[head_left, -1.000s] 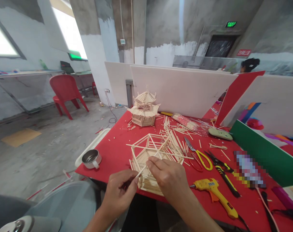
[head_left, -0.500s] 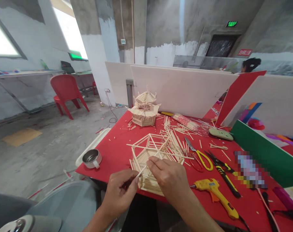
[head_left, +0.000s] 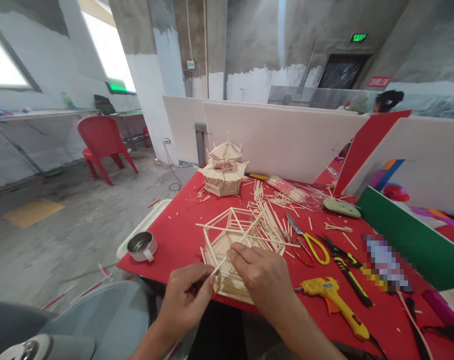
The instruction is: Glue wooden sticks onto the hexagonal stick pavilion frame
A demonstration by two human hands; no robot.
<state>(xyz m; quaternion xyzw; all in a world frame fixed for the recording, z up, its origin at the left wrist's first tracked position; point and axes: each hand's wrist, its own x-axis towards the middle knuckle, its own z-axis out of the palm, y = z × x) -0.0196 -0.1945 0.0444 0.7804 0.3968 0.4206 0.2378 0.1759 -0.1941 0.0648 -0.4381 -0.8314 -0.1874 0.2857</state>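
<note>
A half-built model frame [head_left: 227,225] of pale wooden sticks rests near the front of the red table. Over it, my left hand [head_left: 191,292] pinches the near end of a thin wooden stick [head_left: 220,265]. The fingers of my right hand [head_left: 259,272] are closed on the stick's other end, close to where several sticks cross atop the frame; these fingertips partly cover the joint. Behind stands a pagoda model [head_left: 223,172] made of the same sticks. Loose wooden sticks [head_left: 272,217] lie scattered just beyond the frame.
Right of my hands lie a yellow glue gun [head_left: 330,297], yellow-handled scissors [head_left: 315,247] and black-yellow pliers [head_left: 349,275]. A metal cup [head_left: 142,246] stands at the table's left edge. A green board [head_left: 410,240] borders the right side. A grey bin [head_left: 103,320] is below left.
</note>
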